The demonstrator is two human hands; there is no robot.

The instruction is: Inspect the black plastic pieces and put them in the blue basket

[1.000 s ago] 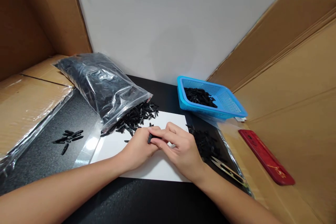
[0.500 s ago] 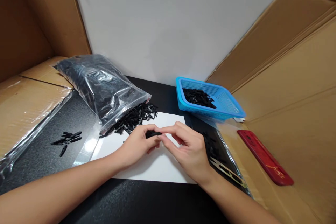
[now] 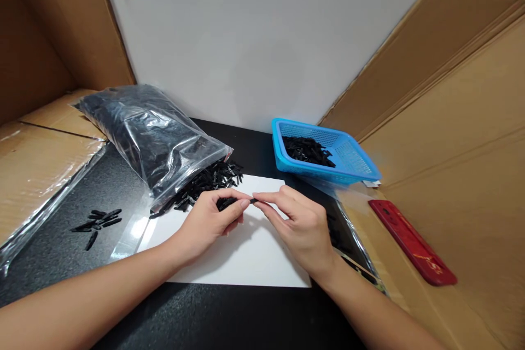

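Observation:
Above a white sheet [image 3: 241,265], my left hand [image 3: 209,221] is closed around small, elongated black pieces [image 3: 225,204]. How many it holds I cannot tell, since its fingers cover them partly. One slim black piece [image 3: 253,200] sticks out between its thumb and forefinger. My right hand [image 3: 303,224] pinches the other end of that piece with thumb and forefinger. Behind the left hand, a pile of similar black pieces [image 3: 213,178] spills from the mouth of a clear plastic bag [image 3: 151,128] full of dark contents.
A blue plastic basket [image 3: 356,161] with more black pieces stands at the back right. Several loose pieces [image 3: 96,221] lie on the dark table at left. Metal snips [image 3: 361,269] lie partly under my right forearm. A red case [image 3: 412,243] rests on cardboard at right.
My hands have drawn slightly apart, and the slim piece now shows between the fingertips. The right forearm covers more of the snips. The view has shifted slightly.

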